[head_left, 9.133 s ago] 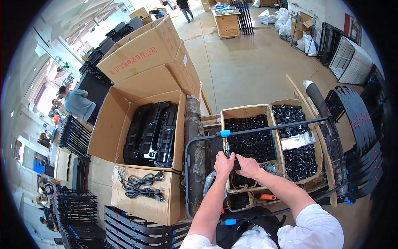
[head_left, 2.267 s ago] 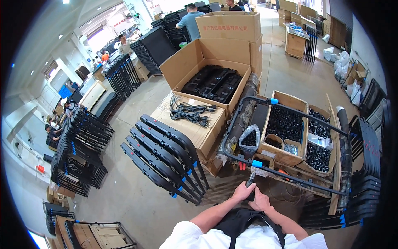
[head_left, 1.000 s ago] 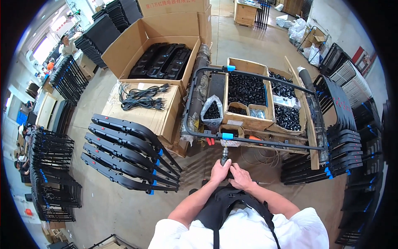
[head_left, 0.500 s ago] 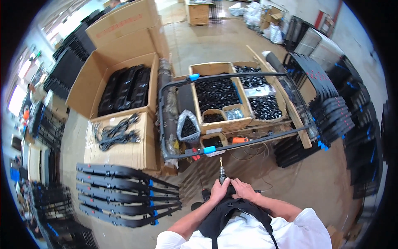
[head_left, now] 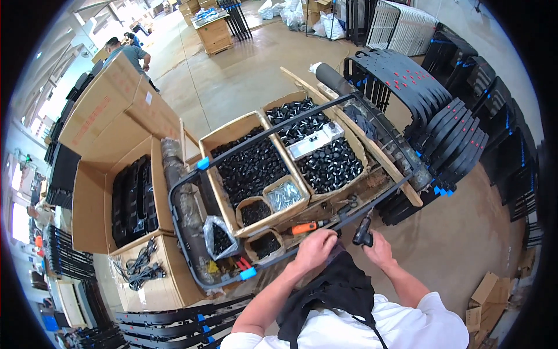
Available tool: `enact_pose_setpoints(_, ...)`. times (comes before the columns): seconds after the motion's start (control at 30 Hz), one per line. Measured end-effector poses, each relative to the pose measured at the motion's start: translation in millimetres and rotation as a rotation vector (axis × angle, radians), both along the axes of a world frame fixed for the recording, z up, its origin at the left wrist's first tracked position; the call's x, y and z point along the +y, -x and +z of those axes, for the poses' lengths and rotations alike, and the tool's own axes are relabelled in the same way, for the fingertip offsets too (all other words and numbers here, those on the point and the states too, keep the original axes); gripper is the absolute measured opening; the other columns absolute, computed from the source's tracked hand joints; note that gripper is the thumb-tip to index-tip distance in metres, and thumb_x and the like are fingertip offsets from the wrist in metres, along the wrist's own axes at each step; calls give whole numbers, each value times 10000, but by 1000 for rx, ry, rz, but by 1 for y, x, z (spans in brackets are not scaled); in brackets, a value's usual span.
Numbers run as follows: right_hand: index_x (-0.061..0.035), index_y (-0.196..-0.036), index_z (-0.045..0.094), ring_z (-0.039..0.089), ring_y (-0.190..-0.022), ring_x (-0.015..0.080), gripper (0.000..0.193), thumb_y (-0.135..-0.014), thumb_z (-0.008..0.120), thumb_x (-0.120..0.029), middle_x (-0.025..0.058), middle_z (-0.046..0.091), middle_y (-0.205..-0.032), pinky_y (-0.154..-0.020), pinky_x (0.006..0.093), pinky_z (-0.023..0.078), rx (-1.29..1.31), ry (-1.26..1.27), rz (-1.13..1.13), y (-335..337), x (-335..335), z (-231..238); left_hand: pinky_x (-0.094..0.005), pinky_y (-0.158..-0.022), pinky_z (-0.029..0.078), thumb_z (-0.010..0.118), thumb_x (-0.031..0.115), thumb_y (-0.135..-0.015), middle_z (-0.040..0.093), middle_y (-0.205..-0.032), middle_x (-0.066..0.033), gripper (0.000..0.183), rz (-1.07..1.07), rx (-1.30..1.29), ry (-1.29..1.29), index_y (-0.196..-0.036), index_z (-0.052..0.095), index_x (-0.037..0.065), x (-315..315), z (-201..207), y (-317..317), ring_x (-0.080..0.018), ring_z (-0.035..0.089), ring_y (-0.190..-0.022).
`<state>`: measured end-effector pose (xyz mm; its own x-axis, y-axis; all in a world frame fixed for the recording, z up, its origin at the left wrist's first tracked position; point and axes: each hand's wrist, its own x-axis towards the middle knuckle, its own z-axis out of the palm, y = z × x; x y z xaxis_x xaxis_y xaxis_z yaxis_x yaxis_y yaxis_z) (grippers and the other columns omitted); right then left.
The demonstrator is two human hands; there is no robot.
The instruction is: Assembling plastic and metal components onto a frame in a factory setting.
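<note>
My left hand (head_left: 317,249) is closed over the near rail of a black rectangular metal frame (head_left: 366,207); the fingers' far side is hidden. To its right, my right hand (head_left: 379,249) grips a black power drill (head_left: 364,234), whose bit points away from me beside the same rail. The frame lies across open boxes and has blue clips on its left part. Beneath it, a wooden box (head_left: 204,152) holds many black round-headed parts. Just beyond my left hand lies an orange-handled tool (head_left: 307,227).
A cardboard box (head_left: 90,212) with black moulded parts stands left, near coiled black cables (head_left: 139,267). A wooden plank (head_left: 372,148) crosses the boxes. Black curved parts (head_left: 401,81) are stacked at right; others (head_left: 168,326) lie lower left. A person (head_left: 131,55) stands at the back left.
Both hands were together at the drill before my body. Now the right hand alone holds it, further right, and the left has moved onto the frame's rail. The view has turned.
</note>
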<state>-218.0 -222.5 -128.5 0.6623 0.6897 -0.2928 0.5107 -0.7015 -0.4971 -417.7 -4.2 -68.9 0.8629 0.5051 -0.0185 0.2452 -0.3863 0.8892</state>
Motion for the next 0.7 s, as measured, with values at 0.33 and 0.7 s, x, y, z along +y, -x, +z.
enact_pose_setpoints(0.33, -92, -1542, 438, 598, -1266, 512, 720, -892, 743, -146, 304, 577, -1389, -1071, 553, 519, 69, 34, -68, -190, 108, -85, -531, -1000, 494, 715, 211, -941, 649, -1300, -179, 456, 39, 587, -541, -1360, 621, 58, 145, -93, -190, -387, 622, -1200)
enact_pose_setpoints(0.7, -43, -1507, 471, 623, -1232, 487, 634, -926, 714, -119, 259, 560, -1417, -1054, 544, 532, 40, 28, 28, -221, 99, -111, -501, -979, 521, 710, 159, -934, 651, -1235, -187, 407, 174, 465, -593, -1324, 654, 57, 201, -145, -269, -390, 605, -1165)
